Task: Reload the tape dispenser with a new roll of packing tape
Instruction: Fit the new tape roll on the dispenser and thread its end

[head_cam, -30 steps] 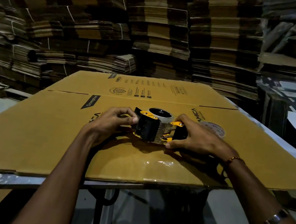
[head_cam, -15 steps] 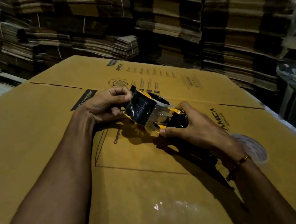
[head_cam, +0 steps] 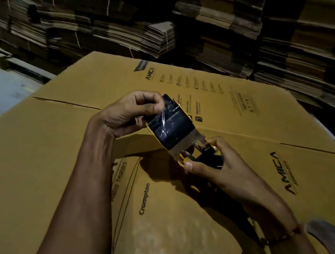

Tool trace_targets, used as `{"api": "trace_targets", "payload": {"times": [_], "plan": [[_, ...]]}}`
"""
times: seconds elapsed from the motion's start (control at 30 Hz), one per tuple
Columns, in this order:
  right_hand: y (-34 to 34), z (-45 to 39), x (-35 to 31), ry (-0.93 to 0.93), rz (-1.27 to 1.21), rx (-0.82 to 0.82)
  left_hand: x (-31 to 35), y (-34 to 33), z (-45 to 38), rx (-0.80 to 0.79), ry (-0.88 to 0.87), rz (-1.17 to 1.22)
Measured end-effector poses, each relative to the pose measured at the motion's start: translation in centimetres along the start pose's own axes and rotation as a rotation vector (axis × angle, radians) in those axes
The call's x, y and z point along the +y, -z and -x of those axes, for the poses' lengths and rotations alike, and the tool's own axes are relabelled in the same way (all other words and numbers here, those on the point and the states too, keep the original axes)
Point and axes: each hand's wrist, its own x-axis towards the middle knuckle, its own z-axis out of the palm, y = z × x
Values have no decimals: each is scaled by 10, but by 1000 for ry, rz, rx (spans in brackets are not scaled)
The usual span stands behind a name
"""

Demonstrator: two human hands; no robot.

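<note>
Dim storeroom, bundled flat cartons (head_cam: 210, 24) stacked high across the back from 10 to 2 o'clock. In front, a flattened printed carton (head_cam: 169, 225) serving as the work surface. Tape dispenser (head_cam: 174, 131) held up off that sheet, just above centre — black and yellow, tilted down toward 4 o'clock, a clear glossy strip of packing tape (head_cam: 164, 113) drawn over its dark face. Left hand (head_cam: 127, 112) at the dispenser's 10 o'clock end, fingers curled, thumb and fingertips pinching the tape's end. Right hand (head_cam: 221, 169) at the 4 o'clock end, fingers wrapped around the dispenser's dark handle part. A second tape roll (head_cam: 332, 242) lay at 4 o'clock near the frame edge — just beyond the right wrist.
</note>
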Motion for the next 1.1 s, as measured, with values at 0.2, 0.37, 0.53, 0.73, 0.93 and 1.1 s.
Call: {"api": "trace_targets", "payload": {"times": [0.2,0.37,0.53,0.73,0.93,1.1], "plan": [[11,14,-16,-102,-188,-41,44,-14,-21,-105,172,115],[26,40,-39,-184,-324,-73,74,-31,-30,-133,305,216],[51,68,-62,-238,-359,-87,104,-54,-32,-172,420,388],[76,99,-69,-257,-345,-88,142,-81,-38,-218,556,330],[93,132,-70,-251,-369,-118,166,-111,-37,-243,650,249],[101,149,-67,-221,-343,-90,173,-134,-32,-168,694,194]]}}
